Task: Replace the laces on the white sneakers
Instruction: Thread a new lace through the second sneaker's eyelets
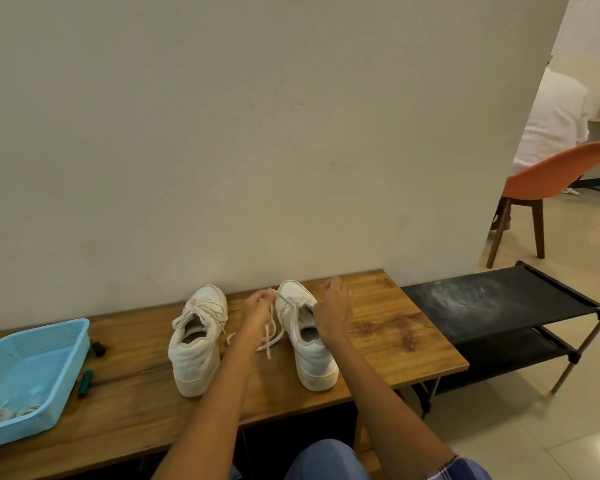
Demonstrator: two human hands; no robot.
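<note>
Pinching the lace point(270, 332) in our left hand's fingers point(260, 299), we draw it from the right sneaker point(307, 336); our right hand point(333, 311), fingers loosely curled, holds nothing we can see. Left sneaker point(196, 341) remains laced on the counter point(388, 336); replacements apparently wait in the basket point(32, 375). Early stage.

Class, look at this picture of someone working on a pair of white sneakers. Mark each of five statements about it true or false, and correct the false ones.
1. Both sneakers stand on the wooden bench. True.
2. The left hand pinches a lace of the right sneaker. True.
3. The blue basket sits at the bench's right end. False: it sits at the left end.
4. The left sneaker has no lace. False: it is laced.
5. The right hand rests on the black rack. False: it is at the right sneaker.
</note>
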